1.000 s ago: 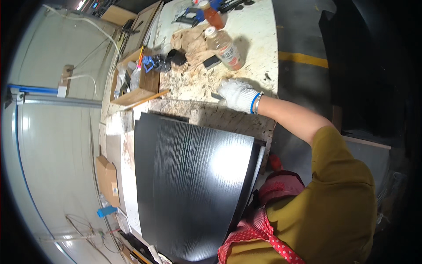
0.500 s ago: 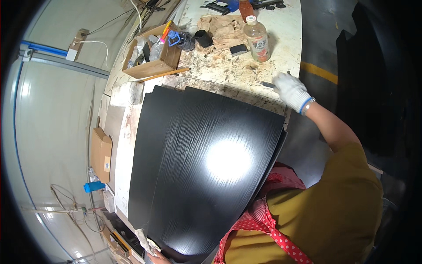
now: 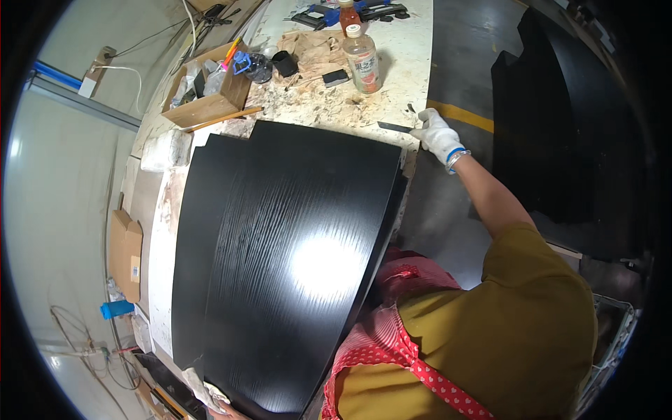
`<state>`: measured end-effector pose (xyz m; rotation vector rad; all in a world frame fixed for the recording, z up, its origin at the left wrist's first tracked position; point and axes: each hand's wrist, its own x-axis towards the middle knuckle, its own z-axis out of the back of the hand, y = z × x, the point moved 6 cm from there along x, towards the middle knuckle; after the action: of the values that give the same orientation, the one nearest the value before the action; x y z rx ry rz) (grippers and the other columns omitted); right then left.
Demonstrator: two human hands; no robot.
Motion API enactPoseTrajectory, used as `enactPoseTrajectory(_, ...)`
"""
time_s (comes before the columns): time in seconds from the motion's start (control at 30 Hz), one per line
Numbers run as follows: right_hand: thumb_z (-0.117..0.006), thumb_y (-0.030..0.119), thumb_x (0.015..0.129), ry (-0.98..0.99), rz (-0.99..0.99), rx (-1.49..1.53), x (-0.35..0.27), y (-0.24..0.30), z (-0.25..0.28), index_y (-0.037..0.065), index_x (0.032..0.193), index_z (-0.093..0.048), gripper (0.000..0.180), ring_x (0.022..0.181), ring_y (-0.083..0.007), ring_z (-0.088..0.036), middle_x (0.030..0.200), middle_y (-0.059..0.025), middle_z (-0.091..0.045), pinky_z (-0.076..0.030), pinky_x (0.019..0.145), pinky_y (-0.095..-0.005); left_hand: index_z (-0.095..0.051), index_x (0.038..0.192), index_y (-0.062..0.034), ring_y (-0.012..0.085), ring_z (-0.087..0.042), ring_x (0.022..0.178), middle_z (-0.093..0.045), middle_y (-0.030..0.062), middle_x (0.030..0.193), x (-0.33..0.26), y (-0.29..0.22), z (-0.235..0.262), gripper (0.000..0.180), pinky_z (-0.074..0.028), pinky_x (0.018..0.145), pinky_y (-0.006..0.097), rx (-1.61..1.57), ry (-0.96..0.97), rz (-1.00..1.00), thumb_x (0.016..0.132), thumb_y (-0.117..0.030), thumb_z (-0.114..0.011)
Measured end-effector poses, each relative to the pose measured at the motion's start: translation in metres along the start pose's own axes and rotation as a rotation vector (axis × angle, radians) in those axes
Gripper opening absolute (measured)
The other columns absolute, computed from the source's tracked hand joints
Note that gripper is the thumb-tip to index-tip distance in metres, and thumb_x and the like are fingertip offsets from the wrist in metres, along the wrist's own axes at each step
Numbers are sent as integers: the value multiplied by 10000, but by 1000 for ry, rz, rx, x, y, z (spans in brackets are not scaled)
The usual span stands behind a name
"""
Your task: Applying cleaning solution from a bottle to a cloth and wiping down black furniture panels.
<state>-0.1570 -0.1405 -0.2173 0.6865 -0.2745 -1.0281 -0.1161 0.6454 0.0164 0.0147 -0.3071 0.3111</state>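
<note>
A large stack of black, wood-grained panels lies across the bench in front of me. My right hand, in a white knit glove with a bracelet at the wrist, is at the bench's right edge. Its thumb and forefinger are apart, by the end of a dark flat strip that looks like a blade. A small dark piece lies beside the fingertips. Low in the view, my left hand shows only in part at the near end of the panels, gripping a whitish cloth.
A clear bottle, a red-brown bottle and a black block stand or lie on the stained bench. An open cardboard box holds odds and ends. Black panels stand on the right.
The whole view has shifted, so the bench appears further left. My right hand has drawn slightly right relative to the dark strip, uncovering more of it. The left hand keeps the cloth.
</note>
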Motion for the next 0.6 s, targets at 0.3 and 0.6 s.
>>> enactPoseTrajectory(0.3, -752, 348, 778, 142, -166, 230, -8, 17, 20, -36, 1262, -461, 684, 794, -241, -632, 948, -169, -636, -504, 727, -357, -569, 1186, 71, 448, -625, 958, -628, 291, 1092, 2, 26, -14, 590, -537, 807, 493, 40, -85, -68, 968, -475, -525)
enactPoseTrajectory(0.6, -760, 273, 792, 22, -96, 136, -12, 19, 13, -38, 1325, -441, 695, 1207, -363, -560, 1238, -267, -586, -445, 1000, -386, -590, 1173, 61, 444, -622, 985, -636, 283, 1096, -5, 8, -3, 575, -532, 833, 490, 66, -120, -30, 967, -472, -531)
